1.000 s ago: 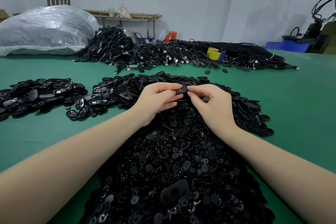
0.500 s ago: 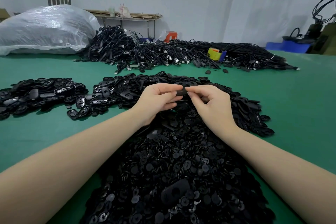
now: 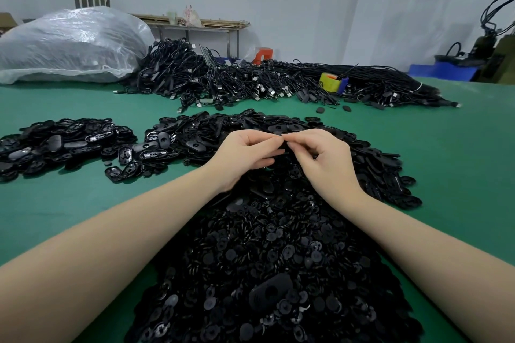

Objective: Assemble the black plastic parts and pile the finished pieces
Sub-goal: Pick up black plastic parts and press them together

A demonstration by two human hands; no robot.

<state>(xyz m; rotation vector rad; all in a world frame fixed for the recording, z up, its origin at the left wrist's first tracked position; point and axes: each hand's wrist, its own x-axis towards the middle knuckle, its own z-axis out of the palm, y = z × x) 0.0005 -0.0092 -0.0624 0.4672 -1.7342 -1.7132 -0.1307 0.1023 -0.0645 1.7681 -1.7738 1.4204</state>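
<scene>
Fingertips (image 3: 282, 139) of both hands now pinch together, hiding the small black part that showed between them a second ago; it is likely being pressed together, above the heap of loose parts (image 3: 267, 253), finished pile (image 3: 64, 142) waiting left.

A large heap of loose black plastic parts (image 3: 267, 259), small round discs nearest and flat oval shells farther back, lies on a green table. To its left sits a separate, lower pile of oval black pieces (image 3: 61, 142), several showing glossy hollow undersides
</scene>
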